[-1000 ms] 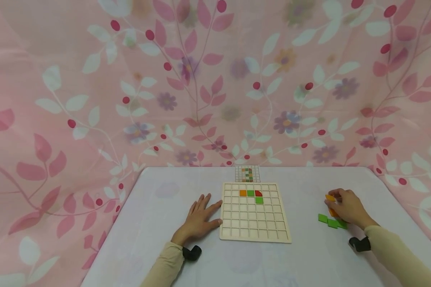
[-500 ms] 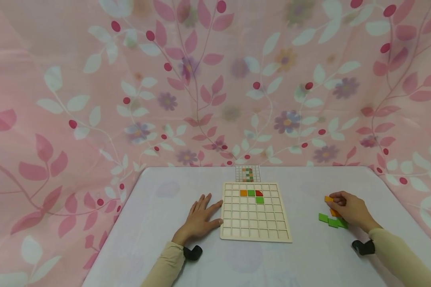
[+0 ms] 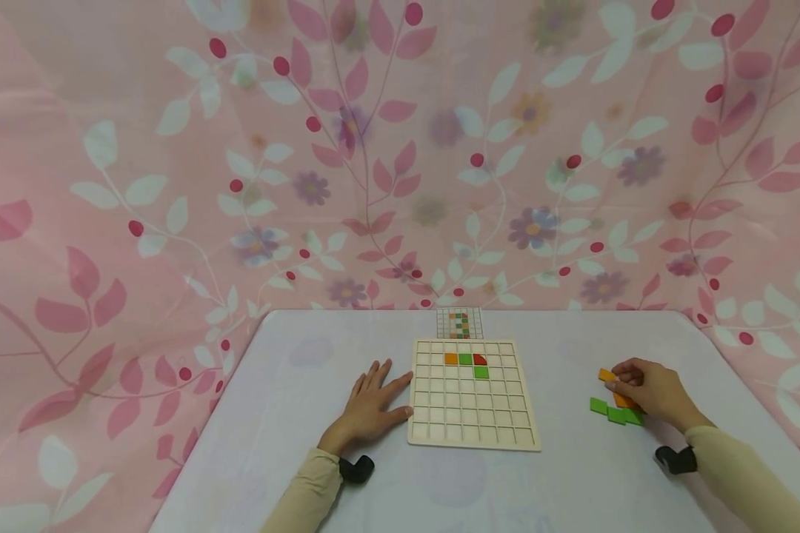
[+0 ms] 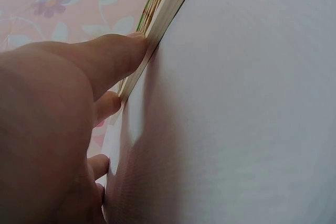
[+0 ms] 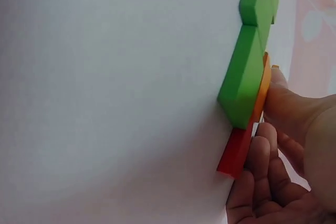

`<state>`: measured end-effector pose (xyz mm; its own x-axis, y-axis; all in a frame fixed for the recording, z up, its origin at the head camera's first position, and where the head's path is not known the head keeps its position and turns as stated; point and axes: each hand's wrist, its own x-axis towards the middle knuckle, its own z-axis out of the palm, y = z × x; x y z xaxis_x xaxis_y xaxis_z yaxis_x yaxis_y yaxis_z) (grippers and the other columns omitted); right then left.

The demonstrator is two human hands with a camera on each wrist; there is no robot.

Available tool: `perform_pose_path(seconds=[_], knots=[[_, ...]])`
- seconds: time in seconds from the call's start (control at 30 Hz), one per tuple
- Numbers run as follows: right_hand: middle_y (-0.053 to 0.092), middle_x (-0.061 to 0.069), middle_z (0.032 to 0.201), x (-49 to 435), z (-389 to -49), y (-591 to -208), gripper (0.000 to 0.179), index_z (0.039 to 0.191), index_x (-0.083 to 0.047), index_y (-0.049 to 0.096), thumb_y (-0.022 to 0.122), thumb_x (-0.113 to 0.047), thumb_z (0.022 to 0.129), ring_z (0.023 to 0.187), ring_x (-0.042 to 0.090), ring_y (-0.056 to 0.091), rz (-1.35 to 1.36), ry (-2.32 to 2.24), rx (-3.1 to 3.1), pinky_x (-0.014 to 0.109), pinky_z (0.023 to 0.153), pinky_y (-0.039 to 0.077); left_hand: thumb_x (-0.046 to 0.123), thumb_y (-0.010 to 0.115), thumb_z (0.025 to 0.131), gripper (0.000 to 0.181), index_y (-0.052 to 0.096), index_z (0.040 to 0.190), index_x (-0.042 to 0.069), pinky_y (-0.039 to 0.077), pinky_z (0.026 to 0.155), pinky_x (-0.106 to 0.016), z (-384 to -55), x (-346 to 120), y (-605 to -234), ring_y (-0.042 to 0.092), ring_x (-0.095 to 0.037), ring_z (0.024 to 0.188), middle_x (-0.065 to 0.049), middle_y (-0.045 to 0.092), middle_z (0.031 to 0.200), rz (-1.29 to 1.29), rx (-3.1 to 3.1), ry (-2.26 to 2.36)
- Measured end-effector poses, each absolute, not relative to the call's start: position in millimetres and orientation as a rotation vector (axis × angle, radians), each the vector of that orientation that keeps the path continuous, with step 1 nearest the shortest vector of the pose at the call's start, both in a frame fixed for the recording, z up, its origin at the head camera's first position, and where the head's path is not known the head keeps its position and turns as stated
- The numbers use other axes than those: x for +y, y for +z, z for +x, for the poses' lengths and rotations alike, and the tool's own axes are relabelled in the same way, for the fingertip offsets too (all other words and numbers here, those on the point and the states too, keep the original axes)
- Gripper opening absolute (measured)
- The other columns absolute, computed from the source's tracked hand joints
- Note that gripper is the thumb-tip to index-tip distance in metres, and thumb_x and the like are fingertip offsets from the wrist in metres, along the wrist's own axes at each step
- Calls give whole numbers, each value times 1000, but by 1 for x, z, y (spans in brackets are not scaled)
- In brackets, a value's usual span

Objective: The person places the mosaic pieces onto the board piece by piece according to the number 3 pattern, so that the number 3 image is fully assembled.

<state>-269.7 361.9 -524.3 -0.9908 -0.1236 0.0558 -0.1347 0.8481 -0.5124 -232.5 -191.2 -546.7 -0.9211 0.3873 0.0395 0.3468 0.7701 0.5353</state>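
My right hand (image 3: 653,389) pinches an orange square tile (image 3: 607,375) between thumb and fingertips, at the right side of the table. Right below it lie another orange tile (image 3: 624,400) and several green tiles (image 3: 616,415); a red tile (image 5: 234,153) shows beside the curled fingers in the right wrist view. With fingers spread, my left hand (image 3: 368,409) rests on the table, its thumb and index fingertip touching the left edge of the wooden grid board (image 3: 470,437). On that board sit an orange tile (image 3: 451,359), two green tiles (image 3: 481,372) and a red rounded-corner tile (image 3: 480,360).
Behind the board lies a pattern card (image 3: 459,323) printed with a grid and coloured squares. A white cloth (image 3: 320,352) covers the table, and a pink floral curtain (image 3: 400,170) hangs along its back edge.
The right hand's orange tile has shifted slightly left and nearer, uncovering more of the orange tile underneath. The left hand and the tiles on the board have stayed put.
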Motion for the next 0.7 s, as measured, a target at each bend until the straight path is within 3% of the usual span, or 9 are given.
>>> perform_pose_path(seconds=[0.2,0.43,0.7], knots=[[72,7,91,358,-270,-522,29,112,8,69,77,-16,97,81,18,62,281,780,-3011,20,65,51,48,64,103,65,48,161,22,8,127,-71,-231,-191,-541,8,-49,164,-23,21,175,592,2877,857],[69,12,90,351,-271,-520,24,109,12,66,71,-10,100,78,22,60,382,629,-3016,42,72,58,50,63,103,67,48,161,21,7,126,-73,-230,-190,-545,9,-51,162,-25,21,175,616,2884,881],[74,16,99,334,-268,-516,18,112,8,68,70,-6,100,79,16,60,444,740,-2947,26,67,53,50,63,103,66,49,161,20,6,126,-74,-230,-190,-544,9,-52,162,-26,22,174,614,2882,898]])
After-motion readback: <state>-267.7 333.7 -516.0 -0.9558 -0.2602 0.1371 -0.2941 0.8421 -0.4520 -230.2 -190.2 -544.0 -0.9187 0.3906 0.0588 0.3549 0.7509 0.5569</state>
